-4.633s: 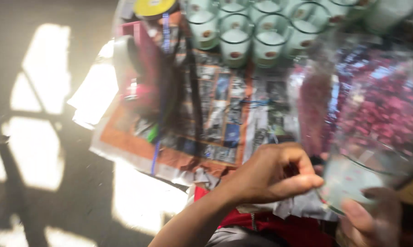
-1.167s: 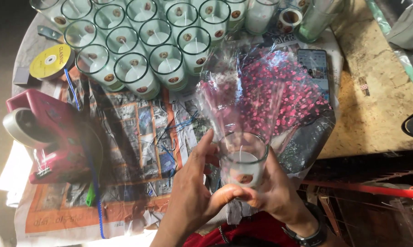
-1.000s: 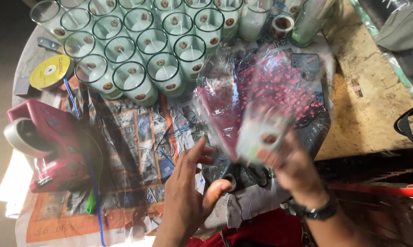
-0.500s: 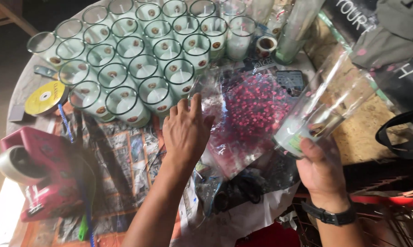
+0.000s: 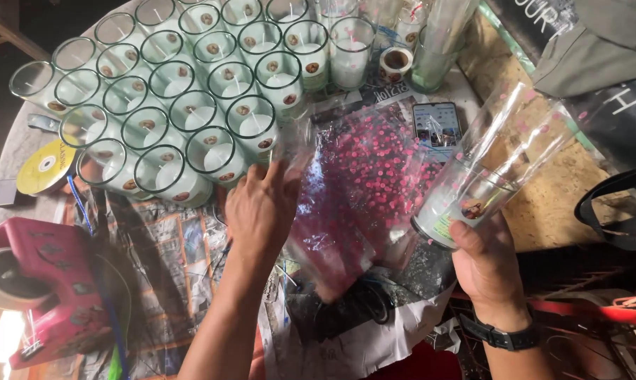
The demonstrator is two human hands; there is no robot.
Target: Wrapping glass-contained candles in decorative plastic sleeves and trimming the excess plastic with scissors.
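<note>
Head view: my right hand closed its grip around the bagged candle glass, tilted past the table edge; it could slip. Left hand, open, pressed the dotted bags just beside packed glasses; a nudge might topple them.

A round tabletop is carrying spread newspaper, and rows of glass candle jars are standing at its far side. A yellow disc, a red tape dispenser, a smartphone and pink-dotted clear bags are lying around them.
</note>
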